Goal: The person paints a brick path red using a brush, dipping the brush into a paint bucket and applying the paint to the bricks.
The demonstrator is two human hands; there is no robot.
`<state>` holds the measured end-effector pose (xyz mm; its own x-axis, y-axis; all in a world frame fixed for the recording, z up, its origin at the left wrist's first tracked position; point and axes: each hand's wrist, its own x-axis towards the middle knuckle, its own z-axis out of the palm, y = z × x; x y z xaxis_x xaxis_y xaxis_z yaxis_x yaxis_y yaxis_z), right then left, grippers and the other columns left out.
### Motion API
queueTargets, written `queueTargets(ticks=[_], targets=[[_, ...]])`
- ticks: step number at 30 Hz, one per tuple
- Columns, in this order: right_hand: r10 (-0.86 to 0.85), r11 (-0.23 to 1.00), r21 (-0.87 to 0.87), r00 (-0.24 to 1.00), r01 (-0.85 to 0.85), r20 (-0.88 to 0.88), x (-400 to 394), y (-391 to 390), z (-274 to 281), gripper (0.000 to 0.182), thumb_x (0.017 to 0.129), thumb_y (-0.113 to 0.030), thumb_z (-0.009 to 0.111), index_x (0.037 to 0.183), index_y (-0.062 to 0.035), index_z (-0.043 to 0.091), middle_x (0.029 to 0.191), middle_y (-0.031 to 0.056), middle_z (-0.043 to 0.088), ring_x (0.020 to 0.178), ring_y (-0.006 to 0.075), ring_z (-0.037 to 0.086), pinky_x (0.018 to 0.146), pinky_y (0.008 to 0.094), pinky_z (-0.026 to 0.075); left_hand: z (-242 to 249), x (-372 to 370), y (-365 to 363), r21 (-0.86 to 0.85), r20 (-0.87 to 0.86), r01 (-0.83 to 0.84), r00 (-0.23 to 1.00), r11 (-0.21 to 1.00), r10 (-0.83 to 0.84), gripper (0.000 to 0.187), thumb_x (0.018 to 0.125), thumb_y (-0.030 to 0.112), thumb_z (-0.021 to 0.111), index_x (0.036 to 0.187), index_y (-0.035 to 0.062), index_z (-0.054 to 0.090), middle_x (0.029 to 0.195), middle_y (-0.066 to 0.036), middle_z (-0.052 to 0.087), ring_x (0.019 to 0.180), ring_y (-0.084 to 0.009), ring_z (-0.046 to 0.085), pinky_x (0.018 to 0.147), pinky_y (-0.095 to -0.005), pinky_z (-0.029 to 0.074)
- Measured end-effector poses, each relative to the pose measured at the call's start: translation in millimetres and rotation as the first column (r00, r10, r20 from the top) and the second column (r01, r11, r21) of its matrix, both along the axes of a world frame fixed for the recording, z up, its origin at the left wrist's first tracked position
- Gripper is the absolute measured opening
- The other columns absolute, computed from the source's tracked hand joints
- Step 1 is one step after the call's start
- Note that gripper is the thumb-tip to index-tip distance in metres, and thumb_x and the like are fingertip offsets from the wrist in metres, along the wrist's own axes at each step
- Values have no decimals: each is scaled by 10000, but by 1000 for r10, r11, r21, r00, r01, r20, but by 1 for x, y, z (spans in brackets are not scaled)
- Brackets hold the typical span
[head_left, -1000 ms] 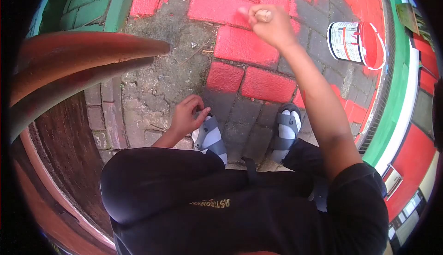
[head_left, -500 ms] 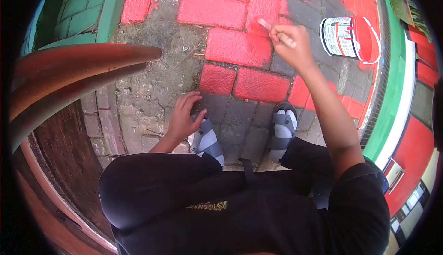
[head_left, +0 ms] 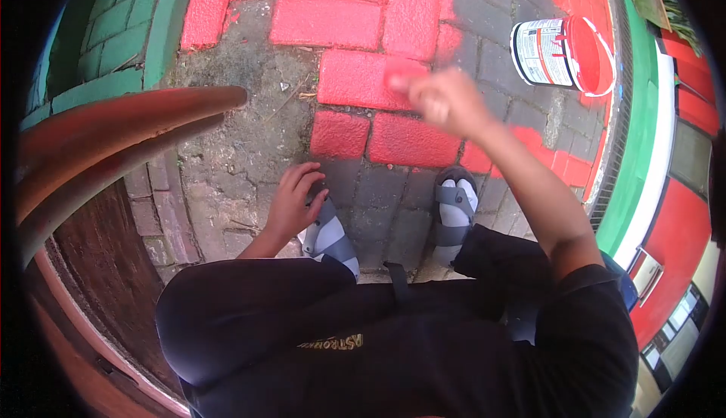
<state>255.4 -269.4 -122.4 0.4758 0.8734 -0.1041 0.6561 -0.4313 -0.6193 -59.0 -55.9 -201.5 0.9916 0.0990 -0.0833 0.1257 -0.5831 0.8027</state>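
Note:
My right hand is blurred with motion over the red-painted paving bricks, shut on a paintbrush whose red-loaded tip sticks out to the left. My left hand rests with fingers spread on the grey unpainted brick just beside my left sandal. A paint can with a white label and red paint inside lies tilted on the bricks at the upper right, beyond my right hand.
My right sandal stands on grey brick. A rusty curved pipe crosses at the left above a brown metal surface. A green-painted kerb and drain grate run along the right.
My right hand with the brush has swept down and to the left, from near the paint can toward the painted bricks in front of me. My left hand stayed by the sandal.

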Motion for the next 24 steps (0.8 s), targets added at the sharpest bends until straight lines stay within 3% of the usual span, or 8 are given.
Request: queueTargets(ticks=[4, 7, 11, 16, 20, 21, 22, 24], targets=[[68, 991, -84, 944, -100, -323, -18, -14, 24, 89, 734, 74, 533, 706, -6, 562, 712, 144, 686, 687, 294, 693, 684, 322, 532, -1, -3, -7, 4, 31, 26, 999, 1000, -26, 311, 819, 93, 792, 1094, 46, 652, 1251, -143, 621, 1140, -367, 601, 964, -444, 496], [-213, 977, -89, 862, 193, -461, 12, -15, -1, 172, 811, 114, 613, 693, 0, 562, 824, 147, 752, 743, 110, 669, 718, 276, 545, 0, -4, -9, -7, 0, 42, 999, 999, -42, 310, 829, 102, 781, 1107, 49, 654, 1253, -141, 622, 1159, -363, 601, 987, -445, 497], [-352, 892, 324, 934, 314, 65, 34, -10, -11, 77, 776, -93, 710, 719, -118, 664, 767, 96, 736, 690, 242, 735, 612, 320, 528, -5, -3, -1, -1, 22, 16, 1000, 1000, -15, 295, 834, 91, 777, 1099, 44, 657, 1240, -141, 628, 1158, -365, 607, 982, -439, 500], [157, 986, -54, 988, -156, 11, -37, -15, 5, 93, 838, -246, 653, 797, -177, 701, 1052, 64, 770, 780, 310, 734, 672, 396, 570, -5, -1, -2, 10, 46, -34, 998, 999, 33, 248, 849, 82, 769, 1069, 31, 665, 1223, -145, 637, 1123, -365, 635, 951, -434, 521], [-298, 904, 160, 851, 398, -433, -37, -6, 6, 243, 895, -98, 691, 666, -76, 614, 973, 77, 790, 742, 132, 738, 629, 309, 560, -5, 4, -7, -104, -1, -37, 999, 994, 38, 243, 851, 79, 770, 1063, 25, 664, 1215, -148, 639, 1083, -361, 655, 914, -421, 542], [-427, 886, 71, 867, 458, -257, -12, -11, -11, 291, 907, 4, 675, 631, -26, 588, 834, 74, 766, 692, 92, 693, 576, 283, 531, -3, 5, -8, -89, 17, -26, 999, 996, 28, 245, 851, 77, 770, 1065, 24, 662, 1210, -148, 639, 1072, -357, 661, 899, -415, 549], [-500, 653, 96, 522, 751, -691, 1, -11, -9, 261, 906, 4, 670, 651, -27, 625, 676, 32, 687, 601, 85, 640, 543, 301, 512, -1, 6, -7, -72, 33, -16, 999, 997, 18, 247, 851, 74, 771, 1066, 23, 661, 1204, -149, 639, 1061, -354, 667, 884, -408, 556], [-568, 806, 224, 823, 548, 29, 23, -19, -3, 223, 918, -59, 660, 697, -45, 670, 642, 84, 679, 555, 157, 663, 544, 350, 511, 1, 8, -5, -97, 18, -31, 999, 995, 32, 246, 852, 73, 771, 1065, 23, 660, 1202, -148, 639, 1058, -351, 670, 878, -405, 558]])
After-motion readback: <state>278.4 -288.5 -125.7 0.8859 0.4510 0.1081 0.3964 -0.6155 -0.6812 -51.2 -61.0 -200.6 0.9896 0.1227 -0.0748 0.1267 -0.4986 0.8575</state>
